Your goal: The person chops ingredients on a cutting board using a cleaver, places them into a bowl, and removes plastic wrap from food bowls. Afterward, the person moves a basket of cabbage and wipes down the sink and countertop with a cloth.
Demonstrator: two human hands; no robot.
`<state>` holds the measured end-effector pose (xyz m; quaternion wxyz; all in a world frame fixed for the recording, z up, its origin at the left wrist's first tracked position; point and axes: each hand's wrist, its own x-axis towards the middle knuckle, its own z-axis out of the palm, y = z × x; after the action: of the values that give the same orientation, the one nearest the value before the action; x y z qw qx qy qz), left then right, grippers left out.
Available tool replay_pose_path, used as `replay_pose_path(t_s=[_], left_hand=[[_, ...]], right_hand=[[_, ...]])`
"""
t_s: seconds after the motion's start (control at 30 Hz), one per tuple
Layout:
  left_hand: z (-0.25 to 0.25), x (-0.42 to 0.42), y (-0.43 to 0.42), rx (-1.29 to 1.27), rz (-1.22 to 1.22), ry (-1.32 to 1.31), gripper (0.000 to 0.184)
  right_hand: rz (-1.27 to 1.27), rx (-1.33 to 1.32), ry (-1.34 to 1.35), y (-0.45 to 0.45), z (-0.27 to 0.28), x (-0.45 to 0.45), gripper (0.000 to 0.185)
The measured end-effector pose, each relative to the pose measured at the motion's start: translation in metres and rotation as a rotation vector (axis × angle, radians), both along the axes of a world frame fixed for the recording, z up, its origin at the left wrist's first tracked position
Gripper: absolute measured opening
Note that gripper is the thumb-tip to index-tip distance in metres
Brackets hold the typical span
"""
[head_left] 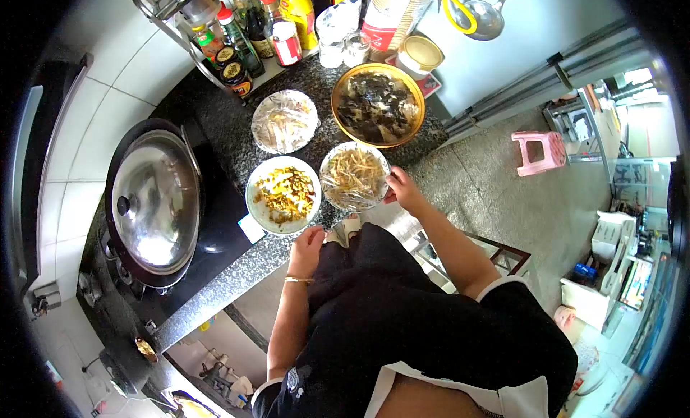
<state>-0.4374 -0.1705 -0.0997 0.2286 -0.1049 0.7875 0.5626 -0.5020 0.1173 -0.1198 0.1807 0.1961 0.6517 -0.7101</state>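
My right hand (403,189) grips the right rim of a bowl of pale shredded food (353,175) that looks covered with clear film. My left hand (307,247) has its fingers curled in below a white bowl of yellow and brown food (284,195); whether it pinches anything there is too small to tell. Behind these stand a film-covered bowl (284,121) and a large amber-rimmed bowl (378,104) of dark soaked pieces. All four bowls rest on the dark speckled counter (215,278).
A lidded wok (159,202) sits on the stove at the left. Sauce bottles (285,43), stacked paper cups (388,19) and a lidded tub (419,56) line the back. A ladle (483,20) hangs at the upper right. On the floor to the right stands a pink stool (539,153).
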Motion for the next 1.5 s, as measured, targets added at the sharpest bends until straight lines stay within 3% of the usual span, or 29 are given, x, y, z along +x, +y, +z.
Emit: replay_pose_path(t_s=[0.07, 0.17, 0.3, 0.33, 0.37, 0.47, 0.53, 0.57, 0.63, 0.7, 0.73, 0.87, 1.03, 1.1, 1.13, 1.17, 1.23, 1.33, 1.37, 1.43, 1.5], left_hand=[[-0.006, -0.006, -0.004, 0.139, 0.118, -0.093, 0.029], [-0.017, -0.005, -0.005, 0.061, 0.106, 0.023, 0.028], [-0.023, -0.006, -0.003, 0.167, 0.22, -0.009, 0.025], [-0.024, -0.007, 0.0, 0.268, 0.256, -0.046, 0.027], [-0.01, -0.01, 0.013, 0.566, 0.502, -0.238, 0.03], [-0.008, -0.014, 0.034, 0.646, 0.515, -0.285, 0.034], [-0.009, -0.011, 0.04, 0.935, 0.698, -0.457, 0.03], [-0.032, -0.011, 0.056, 1.028, 0.832, -0.474, 0.032], [-0.037, -0.007, 0.064, 1.155, 0.863, -0.442, 0.035], [-0.021, -0.009, 0.09, 1.285, 0.901, -0.377, 0.04], [-0.035, -0.003, 0.094, 1.315, 0.76, -0.272, 0.048], [0.016, -0.001, 0.126, 1.286, 0.828, -0.068, 0.052], [0.036, 0.014, 0.132, 1.316, 0.803, -0.024, 0.051], [0.058, 0.004, 0.134, 1.427, 0.823, -0.126, 0.05], [0.074, -0.002, 0.135, 1.445, 0.817, -0.15, 0.049], [0.068, 0.001, 0.133, 1.443, 0.822, -0.156, 0.049], [0.044, 0.007, 0.122, 1.239, 0.829, -0.217, 0.05], [0.027, 0.013, 0.105, 1.297, 0.876, -0.261, 0.045], [0.025, 0.016, 0.102, 1.274, 0.883, -0.284, 0.043], [0.031, 0.004, 0.1, 1.197, 0.897, -0.314, 0.04], [0.027, -0.001, 0.093, 1.13, 1.027, -0.134, 0.022]], right_hand=[[0.022, 0.049, -0.013, 0.004, 0.008, 0.001, 0.021], [0.078, 0.099, -0.046, 0.003, 0.003, 0.002, 0.021], [0.122, 0.075, -0.023, -0.003, 0.007, 0.009, 0.029], [0.134, 0.073, -0.062, -0.005, 0.009, 0.013, 0.033], [0.152, 0.067, -0.085, -0.005, 0.017, 0.003, 0.036], [0.283, -0.012, -0.142, 0.003, 0.009, -0.008, 0.047], [0.32, -0.081, -0.236, -0.012, 0.017, -0.001, 0.05], [0.342, -0.11, -0.286, 0.0, 0.021, -0.01, 0.052], [0.402, -0.127, -0.275, 0.007, 0.026, -0.009, 0.053], [0.488, -0.161, -0.308, 0.021, 0.02, -0.008, 0.054], [0.546, -0.222, -0.338, 0.029, 0.017, -0.01, 0.056], [0.633, -0.293, -0.39, 0.039, 0.034, -0.02, 0.056], [0.804, -0.236, -0.314, 0.047, 0.044, -0.045, 0.056], [0.963, 0.131, 0.076, 0.041, 0.047, -0.053, 0.057], [1.047, 0.162, 0.029, 0.043, 0.058, -0.06, 0.06], [1.101, 0.013, -0.055, 0.042, 0.063, -0.068, 0.06], [1.134, 0.137, 0.141, 0.04, 0.058, -0.068, 0.052], [1.201, 0.145, 0.188, 0.042, 0.045, -0.073, 0.046], [1.203, 0.103, 0.008, 0.042, 0.07, -0.079, 0.055], [1.185, 0.057, -0.045, 0.044, 0.078, -0.082, 0.054], [1.153, 0.107, -0.022, 0.047, 0.076, -0.081, 0.053]])
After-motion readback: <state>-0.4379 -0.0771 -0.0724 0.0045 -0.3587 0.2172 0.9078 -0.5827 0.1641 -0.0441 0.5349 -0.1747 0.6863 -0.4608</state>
